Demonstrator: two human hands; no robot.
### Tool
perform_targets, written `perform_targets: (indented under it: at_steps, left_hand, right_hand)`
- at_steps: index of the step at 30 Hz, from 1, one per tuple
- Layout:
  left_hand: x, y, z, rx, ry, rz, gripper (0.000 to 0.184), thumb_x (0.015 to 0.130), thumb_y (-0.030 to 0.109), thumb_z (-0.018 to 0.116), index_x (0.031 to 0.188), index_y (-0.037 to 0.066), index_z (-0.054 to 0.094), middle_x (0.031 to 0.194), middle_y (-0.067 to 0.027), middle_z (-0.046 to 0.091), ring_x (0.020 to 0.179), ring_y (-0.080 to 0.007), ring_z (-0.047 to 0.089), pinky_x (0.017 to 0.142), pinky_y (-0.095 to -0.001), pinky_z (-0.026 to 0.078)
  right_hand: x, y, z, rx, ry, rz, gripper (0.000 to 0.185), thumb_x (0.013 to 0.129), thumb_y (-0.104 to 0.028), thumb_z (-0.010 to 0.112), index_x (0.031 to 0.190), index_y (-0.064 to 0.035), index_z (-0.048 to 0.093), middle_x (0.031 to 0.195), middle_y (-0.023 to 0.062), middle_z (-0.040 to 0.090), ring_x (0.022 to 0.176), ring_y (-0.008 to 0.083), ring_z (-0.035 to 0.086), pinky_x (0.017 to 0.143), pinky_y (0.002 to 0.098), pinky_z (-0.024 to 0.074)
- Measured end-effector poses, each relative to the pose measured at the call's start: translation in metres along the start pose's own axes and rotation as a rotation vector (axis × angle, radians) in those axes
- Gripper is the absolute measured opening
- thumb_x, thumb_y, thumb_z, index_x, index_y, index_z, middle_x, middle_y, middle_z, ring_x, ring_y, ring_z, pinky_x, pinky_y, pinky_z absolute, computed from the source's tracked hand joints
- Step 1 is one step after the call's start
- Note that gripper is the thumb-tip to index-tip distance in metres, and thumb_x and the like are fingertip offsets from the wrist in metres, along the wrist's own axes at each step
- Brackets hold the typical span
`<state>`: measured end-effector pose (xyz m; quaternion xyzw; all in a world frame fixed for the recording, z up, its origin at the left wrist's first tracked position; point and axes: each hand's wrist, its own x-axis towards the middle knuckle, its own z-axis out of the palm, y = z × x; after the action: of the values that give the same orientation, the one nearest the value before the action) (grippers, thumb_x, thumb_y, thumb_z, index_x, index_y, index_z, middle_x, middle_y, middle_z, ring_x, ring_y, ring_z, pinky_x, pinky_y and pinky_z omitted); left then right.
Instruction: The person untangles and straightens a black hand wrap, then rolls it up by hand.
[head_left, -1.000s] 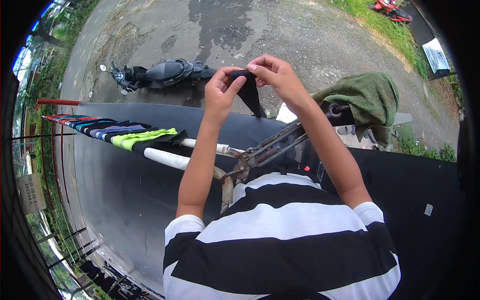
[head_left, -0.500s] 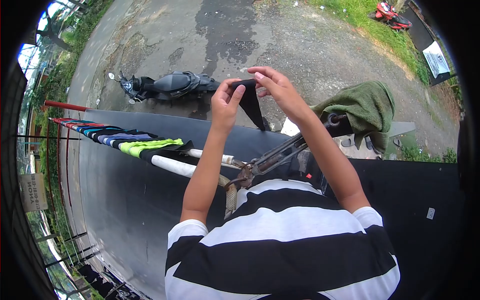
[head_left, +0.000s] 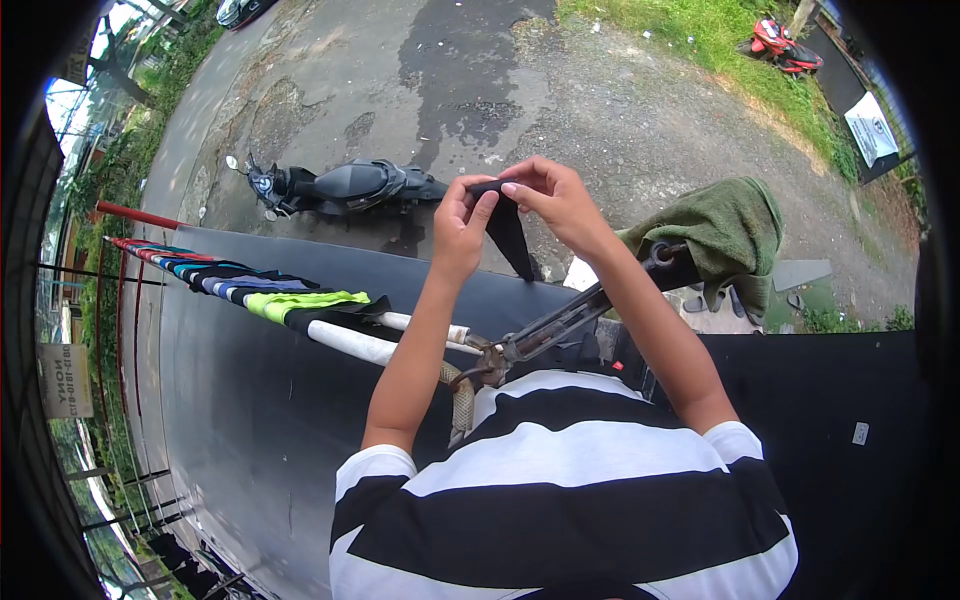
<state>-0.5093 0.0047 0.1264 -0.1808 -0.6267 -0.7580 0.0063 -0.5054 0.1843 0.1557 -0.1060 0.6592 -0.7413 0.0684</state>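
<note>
A narrow black cloth strip (head_left: pixel 509 240) hangs between my hands, its lower end tapering toward the edge of the dark platform. My left hand (head_left: pixel 460 235) pinches its top left part between thumb and fingers. At the top right edge, the thumb and index finger of my right hand (head_left: pixel 560 205) close on the same cloth. Below and in front of my chest, a metal turnbuckle (head_left: pixel 545 335) joins white padded ropes (head_left: pixel 350 340) at a corner. How the cloth is folded inside my fingers is hidden.
Colourful cloths (head_left: pixel 300 302) drape along the ropes to the left. A green towel (head_left: pixel 735 225) hangs over the corner post at right. Beyond the platform stand a dark motorcycle (head_left: pixel 350 185) and a red one (head_left: pixel 785 50). Sandals (head_left: pixel 738 303) lie on the ground.
My right thumb and fingers have closed on the cloth's top edge, where they were spread before. Both hands sit slightly lower in view. A vehicle now shows at the top left.
</note>
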Motion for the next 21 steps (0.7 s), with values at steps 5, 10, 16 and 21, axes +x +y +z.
perform_targets:
  at_steps: [5,10,16,21]
  left_hand:
    - [0.0005,0.0066,0.0033,-0.085,0.025,0.013,0.026,0.098,0.013,0.065,0.119,0.000,0.057,0.109,-0.0049,0.063,0.101,-0.0100,0.060,0.091,-0.0244,0.048]
    - [0.0010,0.0052,-0.0008,-0.095,-0.012,0.035,0.028,0.097,0.011,0.067,0.120,0.001,0.057,0.111,-0.0065,0.063,0.102,-0.0105,0.061,0.091,-0.0242,0.048]
    - [0.0027,0.0020,-0.0047,-0.076,0.005,-0.061,0.025,0.096,0.010,0.067,0.118,0.000,0.059,0.109,-0.0061,0.065,0.100,-0.0104,0.062,0.089,-0.0237,0.049]
    - [0.0009,0.0103,-0.0020,-0.115,-0.010,-0.032,0.024,0.096,0.011,0.067,0.117,0.000,0.060,0.108,-0.0054,0.065,0.099,-0.0103,0.062,0.089,-0.0238,0.049]
  right_hand:
    - [-0.0016,-0.0031,0.0030,0.037,0.043,-0.072,0.020,0.093,-0.016,0.071,0.107,-0.0031,0.065,0.097,0.0011,0.067,0.091,0.0075,0.061,0.077,0.0240,0.0478]
    - [-0.0002,-0.0042,0.0016,0.112,0.020,0.047,0.017,0.092,-0.011,0.071,0.104,-0.0014,0.064,0.088,0.0008,0.065,0.079,0.0060,0.058,0.069,0.0234,0.0474]
    - [-0.0017,-0.0039,0.0027,-0.011,0.010,-0.056,0.019,0.094,-0.017,0.070,0.104,-0.0026,0.064,0.089,0.0011,0.064,0.079,0.0066,0.057,0.069,0.0234,0.0465]
    - [-0.0010,-0.0079,0.0024,0.052,-0.001,-0.006,0.018,0.094,-0.018,0.070,0.103,-0.0028,0.064,0.090,0.0010,0.064,0.081,0.0068,0.057,0.070,0.0235,0.0467]
